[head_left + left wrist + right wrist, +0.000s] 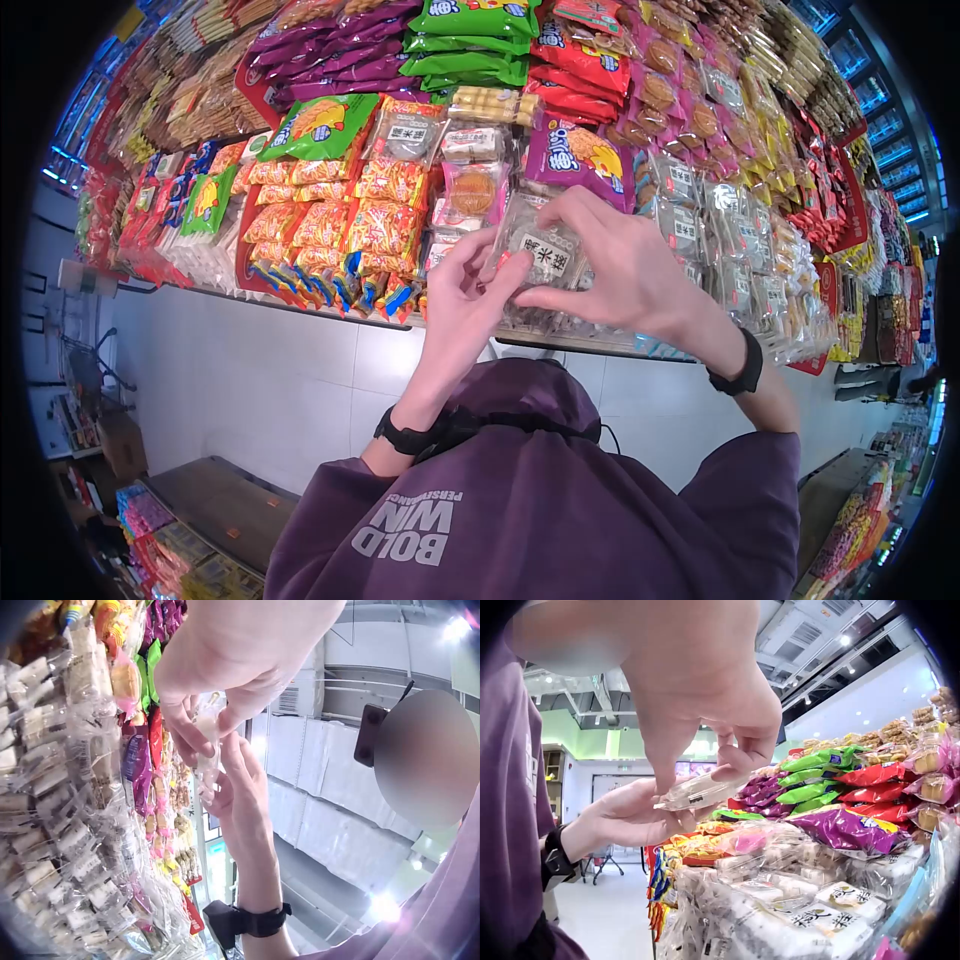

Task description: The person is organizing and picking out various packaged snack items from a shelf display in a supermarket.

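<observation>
Both hands hold a small clear packet of grey cake with a white label (548,258) above the front of the snack display. The left hand (468,298) pinches its left edge, thumb lying on the label side. Fingers and thumb of the right hand (625,265) curve around the packet's other side and grip its edge. Seen from the right wrist, the packet (701,792) is thin and tilted between the hands, with the left hand (634,814) below it. In the left wrist view the packet (207,724) is partly hidden by fingers.
Similar grey-cake packets (810,922) lie in piles just below the hands. Orange snack bags (385,220) stand to the left, a purple bag (580,162) lies beyond, and green bags (470,50) are stacked farther back. A dark display edge (590,345) runs along the front, above white floor tiles (300,390).
</observation>
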Motion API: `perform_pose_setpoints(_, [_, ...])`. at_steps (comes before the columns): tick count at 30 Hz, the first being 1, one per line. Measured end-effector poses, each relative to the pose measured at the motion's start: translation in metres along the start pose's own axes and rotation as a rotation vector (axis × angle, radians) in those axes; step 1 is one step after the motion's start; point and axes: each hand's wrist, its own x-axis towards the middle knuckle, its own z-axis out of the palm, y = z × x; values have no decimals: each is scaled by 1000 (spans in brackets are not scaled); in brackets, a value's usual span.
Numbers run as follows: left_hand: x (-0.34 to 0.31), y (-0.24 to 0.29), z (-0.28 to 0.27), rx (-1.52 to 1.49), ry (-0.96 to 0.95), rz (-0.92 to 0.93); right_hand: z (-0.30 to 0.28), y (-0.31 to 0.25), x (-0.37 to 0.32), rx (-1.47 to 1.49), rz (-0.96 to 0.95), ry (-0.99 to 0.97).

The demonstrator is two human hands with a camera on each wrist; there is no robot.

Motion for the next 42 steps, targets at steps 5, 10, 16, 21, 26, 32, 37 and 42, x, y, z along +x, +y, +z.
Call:
perform_pose_setpoints(5, [4,6,-10,-24,-71,30,-10,-7,-2,83,321,18])
perform_pose_setpoints(10, [8,19,-5,22,24,219,0,-3,-11,564,463,-5])
perform_pose_setpoints(16, [18,24,-22,328,-222,576,24,-4,-22,601,125,310])
perform_pose_setpoints(21, [6,34,-11,278,-143,430,26,-22,-28,754,273,360])
perform_pose_setpoints(26, [-1,41,3,-11,-41,53,15,-24,-35,845,636,181])
perform_pose_setpoints(32, [3,33,8,-8,0,16,5,-8,-41,-225,-127,312])
perform_pose_setpoints(37, [4,25,16,43,-110,7,0,-2,-52,-156,-179,242])
perform_pose_setpoints(42, [4,23,31,4,-204,-49,7,0,-72,370,356,381])
